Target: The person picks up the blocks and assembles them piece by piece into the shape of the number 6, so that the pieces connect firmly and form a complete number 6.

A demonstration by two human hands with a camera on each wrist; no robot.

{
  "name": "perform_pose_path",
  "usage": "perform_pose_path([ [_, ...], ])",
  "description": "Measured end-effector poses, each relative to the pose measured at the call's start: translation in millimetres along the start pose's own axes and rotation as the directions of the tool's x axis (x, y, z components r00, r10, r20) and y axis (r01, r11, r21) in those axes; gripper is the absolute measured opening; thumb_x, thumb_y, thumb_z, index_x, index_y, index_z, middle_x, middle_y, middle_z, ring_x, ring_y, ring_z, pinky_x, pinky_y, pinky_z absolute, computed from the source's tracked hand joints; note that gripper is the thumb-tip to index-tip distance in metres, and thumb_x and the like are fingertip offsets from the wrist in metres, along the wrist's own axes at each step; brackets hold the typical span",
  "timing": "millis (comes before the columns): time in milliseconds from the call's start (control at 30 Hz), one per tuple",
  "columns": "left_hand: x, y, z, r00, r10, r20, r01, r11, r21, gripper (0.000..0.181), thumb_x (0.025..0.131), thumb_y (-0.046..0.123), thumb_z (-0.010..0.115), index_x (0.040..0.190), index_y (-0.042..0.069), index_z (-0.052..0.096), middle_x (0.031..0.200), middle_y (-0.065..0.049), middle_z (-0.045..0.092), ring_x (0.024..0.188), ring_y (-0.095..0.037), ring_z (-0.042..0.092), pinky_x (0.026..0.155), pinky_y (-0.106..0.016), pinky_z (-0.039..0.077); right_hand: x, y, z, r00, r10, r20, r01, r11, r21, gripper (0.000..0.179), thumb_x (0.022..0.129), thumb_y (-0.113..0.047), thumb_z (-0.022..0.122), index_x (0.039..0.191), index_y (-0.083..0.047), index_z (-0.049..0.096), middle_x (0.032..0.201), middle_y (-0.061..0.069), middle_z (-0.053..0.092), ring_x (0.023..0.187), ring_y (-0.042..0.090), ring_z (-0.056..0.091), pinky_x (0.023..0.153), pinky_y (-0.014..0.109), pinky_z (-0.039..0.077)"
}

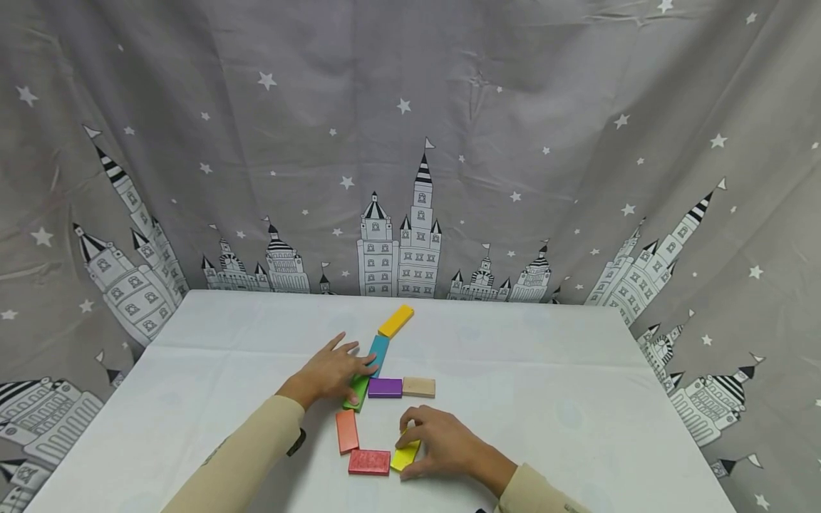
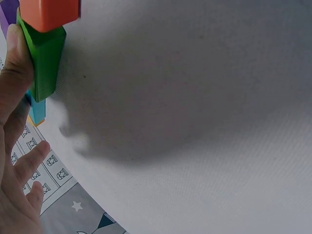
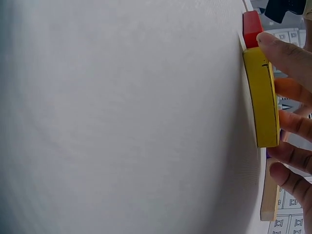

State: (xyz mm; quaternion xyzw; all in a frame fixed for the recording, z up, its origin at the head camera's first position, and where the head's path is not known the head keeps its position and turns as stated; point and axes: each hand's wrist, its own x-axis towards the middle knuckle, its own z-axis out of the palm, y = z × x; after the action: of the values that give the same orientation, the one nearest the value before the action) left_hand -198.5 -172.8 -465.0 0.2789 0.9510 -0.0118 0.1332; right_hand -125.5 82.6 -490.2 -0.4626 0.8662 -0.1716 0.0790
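Note:
My left hand lies over the green block, its thumb on the near end and its other fingers spread toward the blue block. In the left wrist view the thumb presses along the green block. With curled fingers and thumb, my right hand pinches the bright yellow block at its ends, beside the red block. Between red and green lies an orange block. A purple block and a plain wooden block extend rightward from the green one.
A golden-yellow block continues past the blue one toward the back. All blocks lie on a white-covered table. A grey curtain printed with castles and stars hangs behind and around the table's sides.

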Motion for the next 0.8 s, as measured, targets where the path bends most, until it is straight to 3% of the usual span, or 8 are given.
perform_pose_path([
  [800, -0.2, -0.7, 1.4, 1.0, 0.015, -0.018, -0.015, 1.0, 0.019, 0.069, 0.073, 0.048, 0.075, 0.136, 0.028, 0.056, 0.144, 0.006, 0.048, 0.138, -0.033, 0.036, 0.117, -0.056, 0.01, -3.3, -5.4, 3.5, 0.997, 0.047, -0.053, -0.048, 0.999, -0.018, 0.041, 0.075, -0.059, 0.073, 0.1, -0.027, 0.075, 0.105, -0.014, 0.055, 0.09, 0.0, 0.047, 0.077, 0.014, 0.045],
])
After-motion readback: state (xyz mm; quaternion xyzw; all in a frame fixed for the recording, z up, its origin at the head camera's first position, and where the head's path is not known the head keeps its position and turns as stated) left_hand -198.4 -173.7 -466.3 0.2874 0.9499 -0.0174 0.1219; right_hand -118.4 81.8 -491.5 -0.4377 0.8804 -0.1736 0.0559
